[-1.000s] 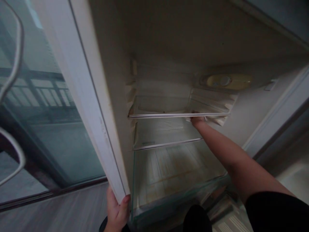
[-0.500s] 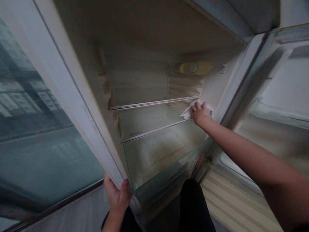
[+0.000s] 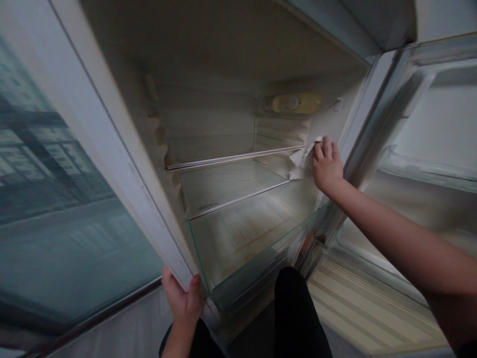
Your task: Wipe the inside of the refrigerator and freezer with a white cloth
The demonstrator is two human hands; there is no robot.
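Note:
Before me stands an open fridge (image 3: 122, 129) with glass shelves inside. My right hand (image 3: 328, 166) presses a crumpled white cloth (image 3: 301, 161) against the inner right wall, near the front ends of the shelves; it may be a paper towel, I cannot tell. Its fingers are bent over the cloth, which hangs out to their left. Low on the left, my left hand (image 3: 184, 296) grips the front edge of the fridge's left side wall, thumb inside and fingers around the outside.
An upper shelf (image 3: 238, 158) and a lower shelf (image 3: 238, 201) cross the fridge above a glass bottom panel (image 3: 257, 233). A yellowish dial housing (image 3: 296, 103) sits on the right wall. The fridge door (image 3: 428, 149) stands open at right. A window (image 3: 67, 199) lies left.
My right hand has slid with the cloth toward the front edge of the right wall and slightly up. My left hand keeps its hold; the view has shifted slightly.

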